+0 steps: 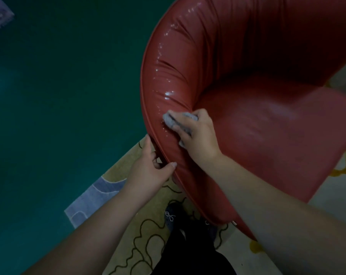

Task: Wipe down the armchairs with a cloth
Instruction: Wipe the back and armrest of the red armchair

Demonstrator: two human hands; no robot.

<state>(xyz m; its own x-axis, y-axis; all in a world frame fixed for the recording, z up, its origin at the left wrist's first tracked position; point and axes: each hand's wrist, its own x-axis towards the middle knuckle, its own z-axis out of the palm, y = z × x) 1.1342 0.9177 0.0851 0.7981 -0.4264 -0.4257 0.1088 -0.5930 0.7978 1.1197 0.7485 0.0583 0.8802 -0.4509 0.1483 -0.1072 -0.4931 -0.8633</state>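
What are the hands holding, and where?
The right hand grips a bunched grey cloth around its middle, pressing it on the red armchair. The left hand grips the armchair's outer edge.

Right hand (196, 133) pressing bunched grey cloth (171, 119) against red armchair (257, 80) arm's glossy inner face — left hand (151, 167) gripping its outer edge.

A red armchair (267, 126) stands on a patterned rug (140, 231) over green floor (69, 86).
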